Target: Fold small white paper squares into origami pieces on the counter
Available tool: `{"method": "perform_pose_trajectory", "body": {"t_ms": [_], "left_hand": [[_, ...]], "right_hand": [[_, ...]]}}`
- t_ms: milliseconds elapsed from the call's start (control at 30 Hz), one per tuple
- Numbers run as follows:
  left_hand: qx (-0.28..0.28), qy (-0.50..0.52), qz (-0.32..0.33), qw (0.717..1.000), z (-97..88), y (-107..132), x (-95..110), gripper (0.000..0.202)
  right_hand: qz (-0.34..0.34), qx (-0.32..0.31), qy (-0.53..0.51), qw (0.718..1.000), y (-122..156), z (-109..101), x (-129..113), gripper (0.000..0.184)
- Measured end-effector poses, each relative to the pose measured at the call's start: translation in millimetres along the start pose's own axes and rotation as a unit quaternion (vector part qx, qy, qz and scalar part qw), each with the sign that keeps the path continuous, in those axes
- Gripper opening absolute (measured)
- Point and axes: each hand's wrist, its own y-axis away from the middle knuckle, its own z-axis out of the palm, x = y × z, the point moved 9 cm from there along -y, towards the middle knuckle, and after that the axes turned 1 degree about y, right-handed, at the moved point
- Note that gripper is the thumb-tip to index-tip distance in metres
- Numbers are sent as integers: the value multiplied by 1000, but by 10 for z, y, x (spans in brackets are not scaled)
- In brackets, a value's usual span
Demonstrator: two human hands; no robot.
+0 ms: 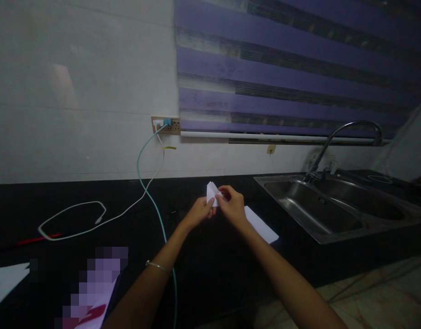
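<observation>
Both of my hands meet above the black counter (76, 228) and pinch a small folded piece of white paper (212, 191). My left hand (199, 211) grips its lower left side with closed fingers. My right hand (233, 205) holds its right side, fingers curled on the fold. A thin silver bracelet (157, 266) sits on my left wrist. A flat white sheet of paper (263, 225) lies on the counter just right of my right hand.
A steel double sink (333, 210) with a curved tap (347, 137) is at the right. A teal cable (151, 192) and a white cable (73, 219) run from a wall socket (165, 124) across the counter. More paper (6, 281) lies at the lower left.
</observation>
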Motion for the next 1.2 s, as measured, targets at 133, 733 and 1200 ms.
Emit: {"method": "perform_pose_trajectory", "body": {"t_ms": [133,733,1200], "left_hand": [[-3,-59,20,998,0,7,32,64],[34,-108,18,993,-82,63,77,43],[-22,-8,8,1000,-52,81,116,46]], "right_hand": [[76,18,-64,995,-18,10,213,21],[266,-82,-190,941,-4,147,570,28],[287,-118,-235,921,26,146,485,32]]}}
